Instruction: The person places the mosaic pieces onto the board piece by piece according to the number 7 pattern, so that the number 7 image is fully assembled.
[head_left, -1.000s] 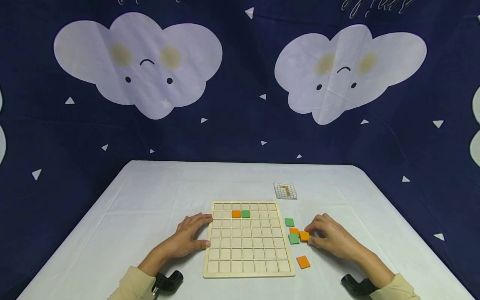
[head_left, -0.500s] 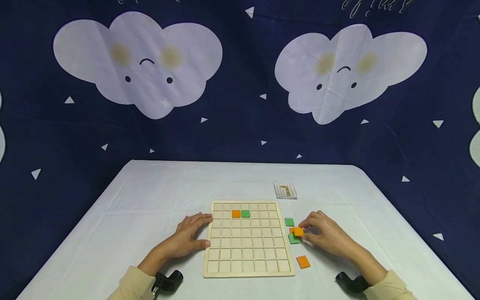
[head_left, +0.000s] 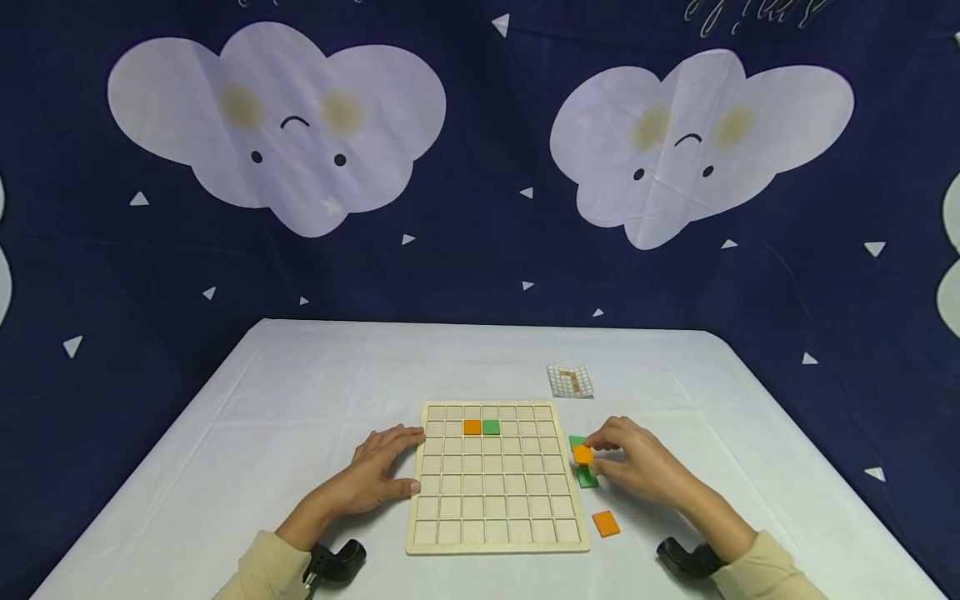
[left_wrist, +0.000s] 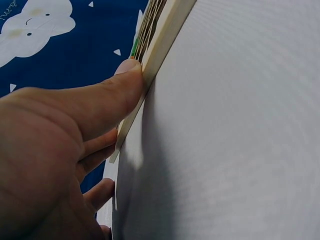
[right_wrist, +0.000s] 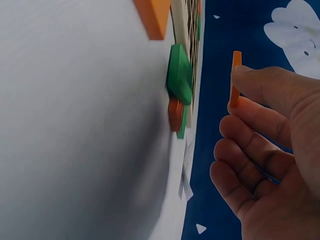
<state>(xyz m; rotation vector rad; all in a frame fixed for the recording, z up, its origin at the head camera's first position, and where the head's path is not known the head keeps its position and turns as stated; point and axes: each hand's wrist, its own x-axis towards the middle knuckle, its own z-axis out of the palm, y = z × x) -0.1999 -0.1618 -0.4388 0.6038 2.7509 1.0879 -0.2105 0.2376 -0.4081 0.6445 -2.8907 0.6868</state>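
Note:
A wooden grid board (head_left: 495,527) lies on the table, with an orange tile (head_left: 472,427) and a green tile (head_left: 491,427) side by side in its second row from the back. My left hand (head_left: 378,471) rests at the board's left edge, thumb and fingers spread along it; in the left wrist view the thumb (left_wrist: 112,97) touches the rim. Between thumb and index finger, my right hand (head_left: 637,458) pinches an orange tile (head_left: 582,455), raised off the table just right of the board. Beneath it are green tiles, one (right_wrist: 180,75) beside an orange tile (right_wrist: 175,114) in the right wrist view.
A loose orange tile (head_left: 606,523) lies near the board's front right corner. Behind the board's back right corner is a small card (head_left: 570,382) printed with a grid pattern. White cloth covers the table (head_left: 322,375); a dark blue cloud-print curtain (head_left: 495,275) hangs behind.
My right hand has moved left toward the board with the pinched orange tile, which now hides the orange tile on the table in the head view. The left hand stays put.

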